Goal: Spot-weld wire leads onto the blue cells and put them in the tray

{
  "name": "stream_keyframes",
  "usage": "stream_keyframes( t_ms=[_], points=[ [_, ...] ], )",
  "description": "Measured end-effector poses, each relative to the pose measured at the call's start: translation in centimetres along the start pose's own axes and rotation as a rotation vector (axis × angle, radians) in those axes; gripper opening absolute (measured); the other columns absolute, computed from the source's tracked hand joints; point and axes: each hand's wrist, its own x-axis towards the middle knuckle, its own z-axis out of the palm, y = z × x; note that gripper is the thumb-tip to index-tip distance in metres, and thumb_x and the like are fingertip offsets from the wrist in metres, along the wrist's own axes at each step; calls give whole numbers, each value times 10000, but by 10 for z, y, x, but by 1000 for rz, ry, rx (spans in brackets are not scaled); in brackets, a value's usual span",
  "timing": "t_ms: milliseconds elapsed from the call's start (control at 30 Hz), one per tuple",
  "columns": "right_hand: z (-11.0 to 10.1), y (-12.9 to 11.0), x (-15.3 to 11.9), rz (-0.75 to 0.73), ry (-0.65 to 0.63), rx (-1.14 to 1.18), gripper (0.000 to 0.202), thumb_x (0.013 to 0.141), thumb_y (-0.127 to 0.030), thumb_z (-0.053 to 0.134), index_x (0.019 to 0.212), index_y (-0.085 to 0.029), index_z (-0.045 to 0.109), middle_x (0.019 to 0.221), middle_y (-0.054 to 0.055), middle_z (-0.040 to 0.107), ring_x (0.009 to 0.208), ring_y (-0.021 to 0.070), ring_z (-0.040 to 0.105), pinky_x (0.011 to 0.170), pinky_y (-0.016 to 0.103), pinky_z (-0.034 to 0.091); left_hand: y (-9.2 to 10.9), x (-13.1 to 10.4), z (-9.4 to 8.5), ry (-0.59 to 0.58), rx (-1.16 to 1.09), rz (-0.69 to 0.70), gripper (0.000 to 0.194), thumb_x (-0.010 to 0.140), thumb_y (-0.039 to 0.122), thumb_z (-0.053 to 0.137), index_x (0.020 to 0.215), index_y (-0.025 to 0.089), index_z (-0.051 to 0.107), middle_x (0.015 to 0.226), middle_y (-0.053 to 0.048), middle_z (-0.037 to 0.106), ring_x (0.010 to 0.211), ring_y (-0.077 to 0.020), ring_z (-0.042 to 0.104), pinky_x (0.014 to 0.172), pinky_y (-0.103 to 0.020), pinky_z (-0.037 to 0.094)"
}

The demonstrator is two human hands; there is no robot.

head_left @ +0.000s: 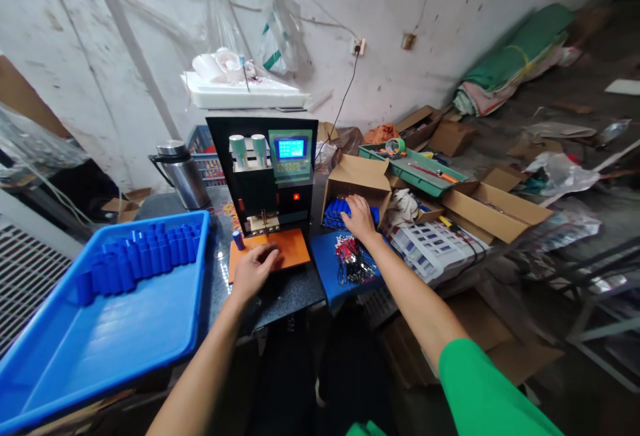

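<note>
My left hand (253, 271) rests over the front of an orange plate (293, 249), thumb and fingers apart, with nothing visible between them. A blue-wrapped cylinder (239, 241) stands upright on the plate, just beyond that hand. Behind the plate is a black machine (295, 213) with a lit display (291, 149) and thin rods pointing down. My right hand (359, 218) reaches over a cardboard box (357, 173) of blue cylinders (334, 213). Its fingers are spread across the cylinders; whether they touch one cannot be made out. Red and black wire leads (353, 263) lie on a blue mat (325, 263) below it.
A blue tray (135, 329) with rows of blue cylinders (145, 253) stands at left. Behind it is a steel jug (181, 176). On the right are a green tray (425, 179), a white basket (433, 249) and an open carton (500, 213). White foam (245, 96) tops the machine.
</note>
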Motion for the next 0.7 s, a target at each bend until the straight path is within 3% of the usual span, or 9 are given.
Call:
stream_keyframes(
  t_ms=[133, 233, 333, 700],
  points=[
    [-16, 1, -18, 99, -3, 53, 351, 911, -230, 484, 1199, -120, 652, 1189, 165, 663, 1135, 282, 575, 1015, 396, 428, -4, 4, 0, -13, -2, -15, 453, 795, 536, 622, 1011, 152, 727, 1019, -98, 754, 939, -255, 705, 910, -374, 543],
    [-17, -2, -31, 237, -158, 99, 251, 914, -243, 500, 1026, -171, 713, 1007, 109, 721, 923, 228, 657, 841, 305, 479, -4, 6, 0, -19, -1, -16, 463, 780, 544, 628, 1003, 151, 728, 1009, -99, 755, 927, -250, 706, 895, -360, 547],
    [-11, -5, -40, 333, -303, 115, 196, 889, -222, 535, 884, -195, 730, 871, 66, 743, 839, 203, 678, 736, 256, 460, -2, 6, 1, -12, 12, -2, 451, 780, 537, 625, 990, 152, 732, 988, -92, 757, 904, -241, 708, 875, -342, 555],
    [13, -31, -31, 335, -495, -46, 140, 799, -216, 645, 866, -204, 768, 945, 123, 760, 877, 250, 714, 729, 289, 497, 2, 7, 2, 0, 28, -5, 429, 778, 531, 624, 962, 158, 731, 966, -92, 760, 866, -232, 710, 849, -342, 566]
  ],
)
